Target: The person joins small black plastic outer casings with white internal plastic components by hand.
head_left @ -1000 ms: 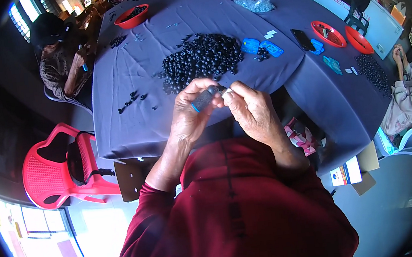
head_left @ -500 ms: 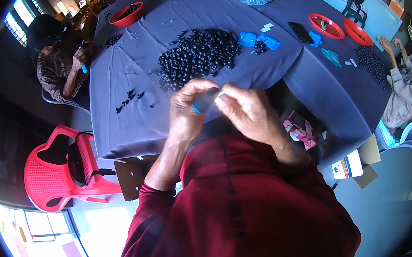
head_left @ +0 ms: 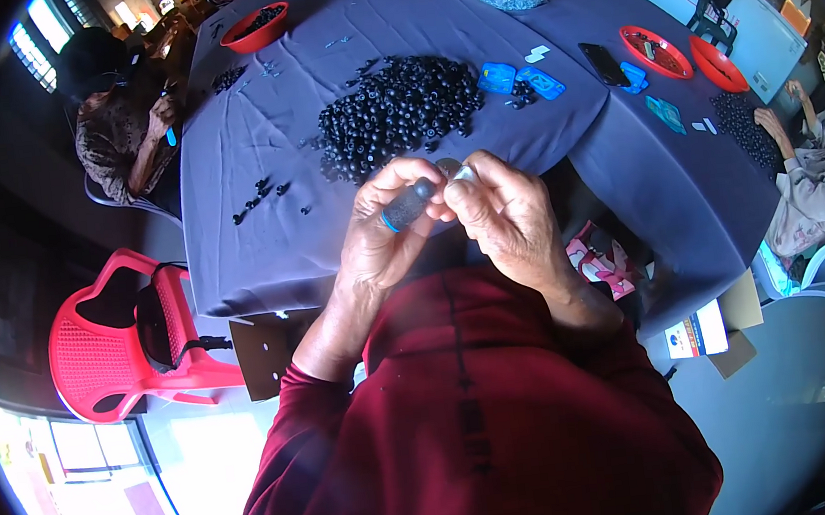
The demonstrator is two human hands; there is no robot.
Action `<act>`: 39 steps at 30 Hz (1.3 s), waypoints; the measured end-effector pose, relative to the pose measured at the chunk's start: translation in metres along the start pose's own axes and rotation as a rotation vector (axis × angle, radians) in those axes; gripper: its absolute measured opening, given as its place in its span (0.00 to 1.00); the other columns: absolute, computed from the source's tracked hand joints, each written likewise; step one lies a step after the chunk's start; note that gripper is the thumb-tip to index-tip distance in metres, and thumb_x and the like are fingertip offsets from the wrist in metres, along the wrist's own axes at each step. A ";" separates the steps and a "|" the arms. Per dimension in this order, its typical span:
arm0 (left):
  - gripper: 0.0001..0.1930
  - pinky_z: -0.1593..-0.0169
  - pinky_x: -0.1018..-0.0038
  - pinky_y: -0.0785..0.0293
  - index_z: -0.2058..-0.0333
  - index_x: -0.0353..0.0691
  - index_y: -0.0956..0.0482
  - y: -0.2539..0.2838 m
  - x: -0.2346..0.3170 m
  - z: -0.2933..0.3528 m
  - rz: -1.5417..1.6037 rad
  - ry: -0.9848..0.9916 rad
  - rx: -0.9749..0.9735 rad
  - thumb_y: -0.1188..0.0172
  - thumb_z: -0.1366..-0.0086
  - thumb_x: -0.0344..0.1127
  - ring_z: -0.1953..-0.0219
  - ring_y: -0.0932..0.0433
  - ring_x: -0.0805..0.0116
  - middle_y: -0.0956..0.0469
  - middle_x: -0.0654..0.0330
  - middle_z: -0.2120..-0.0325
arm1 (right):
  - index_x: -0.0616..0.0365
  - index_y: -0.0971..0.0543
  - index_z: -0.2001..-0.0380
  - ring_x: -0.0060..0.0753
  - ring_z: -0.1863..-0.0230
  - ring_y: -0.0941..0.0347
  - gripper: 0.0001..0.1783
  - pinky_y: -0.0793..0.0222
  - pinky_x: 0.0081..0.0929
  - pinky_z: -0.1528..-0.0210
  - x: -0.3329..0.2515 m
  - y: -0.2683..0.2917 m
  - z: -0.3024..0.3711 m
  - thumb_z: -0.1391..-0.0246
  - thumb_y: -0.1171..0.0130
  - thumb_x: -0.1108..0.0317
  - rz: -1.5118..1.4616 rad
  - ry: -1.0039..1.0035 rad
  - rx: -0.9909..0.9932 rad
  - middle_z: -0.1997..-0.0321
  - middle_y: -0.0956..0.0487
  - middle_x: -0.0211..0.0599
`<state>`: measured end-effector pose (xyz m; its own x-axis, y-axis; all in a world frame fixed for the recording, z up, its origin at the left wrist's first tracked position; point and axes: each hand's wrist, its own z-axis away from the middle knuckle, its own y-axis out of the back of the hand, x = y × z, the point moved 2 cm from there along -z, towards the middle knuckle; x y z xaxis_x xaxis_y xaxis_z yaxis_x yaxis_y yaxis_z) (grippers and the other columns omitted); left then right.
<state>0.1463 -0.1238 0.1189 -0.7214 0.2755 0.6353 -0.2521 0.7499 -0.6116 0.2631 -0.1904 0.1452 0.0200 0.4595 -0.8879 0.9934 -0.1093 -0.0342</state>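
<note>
Forearms angled inward, the person brings both hands together near the counter (head_left: 252, 264) edge: the left hand (head_left: 371, 244) curls narrow, its thumb in a blue-rimmed grey sleeve (head_left: 405, 208), any grip unclear. The right hand (head_left: 514, 215) pinches a small dark piece (head_left: 447, 165) between the hands, before the black bead pile (head_left: 399, 108).

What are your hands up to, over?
Left hand: grey cover with blue rim at thumb. Right hand: close beside, small dark piece there, grip unclear. Black bead heap: just beyond both.
</note>
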 end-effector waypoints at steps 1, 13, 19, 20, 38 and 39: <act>0.14 0.59 0.76 0.33 0.63 0.33 0.28 0.000 0.000 0.000 -0.039 -0.013 0.010 0.40 0.46 0.34 0.66 0.29 0.72 0.28 0.60 0.69 | 0.61 0.31 0.77 0.10 0.82 0.38 0.15 0.43 0.12 0.82 0.005 0.002 -0.001 0.46 0.48 0.59 0.129 0.088 0.009 0.83 0.30 0.26; 0.13 0.58 0.77 0.30 0.64 0.31 0.28 0.003 0.001 0.000 -0.078 -0.009 0.022 0.42 0.45 0.33 0.66 0.27 0.71 0.27 0.56 0.68 | 0.59 0.30 0.76 0.06 0.85 0.43 0.11 0.49 0.10 0.86 0.005 0.011 -0.005 0.48 0.45 0.63 0.176 -0.041 -0.108 0.83 0.29 0.24; 0.19 0.63 0.73 0.34 0.60 0.35 0.30 0.011 0.003 -0.005 0.087 -0.042 -0.073 0.43 0.44 0.43 0.70 0.31 0.69 0.29 0.58 0.73 | 0.59 0.31 0.75 0.09 0.86 0.43 0.14 0.48 0.10 0.86 0.001 0.007 -0.005 0.45 0.50 0.59 0.175 0.088 -0.058 0.86 0.35 0.23; 0.19 0.63 0.73 0.34 0.60 0.35 0.30 0.012 0.003 -0.005 0.086 -0.048 -0.073 0.43 0.44 0.43 0.70 0.31 0.69 0.29 0.58 0.73 | 0.59 0.31 0.75 0.09 0.86 0.43 0.14 0.48 0.10 0.86 -0.001 0.005 -0.004 0.45 0.50 0.59 0.176 0.090 -0.063 0.86 0.35 0.23; 0.14 0.65 0.77 0.31 0.62 0.34 0.30 0.017 0.001 -0.003 0.011 -0.057 0.003 0.42 0.45 0.35 0.71 0.29 0.71 0.28 0.59 0.74 | 0.60 0.31 0.77 0.11 0.88 0.43 0.17 0.48 0.13 0.87 0.003 0.001 -0.003 0.42 0.56 0.58 0.221 0.022 -0.058 0.89 0.35 0.26; 0.14 0.65 0.77 0.31 0.62 0.34 0.30 0.016 0.001 -0.003 0.012 -0.055 0.004 0.42 0.45 0.35 0.71 0.29 0.71 0.28 0.59 0.74 | 0.60 0.31 0.77 0.11 0.88 0.43 0.17 0.48 0.13 0.87 0.001 0.001 -0.004 0.42 0.56 0.59 0.235 0.017 -0.048 0.89 0.35 0.26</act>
<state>0.1438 -0.1094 0.1110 -0.7585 0.2507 0.6015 -0.2460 0.7445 -0.6206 0.2642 -0.1866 0.1457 0.2529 0.4417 -0.8608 0.9655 -0.1730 0.1948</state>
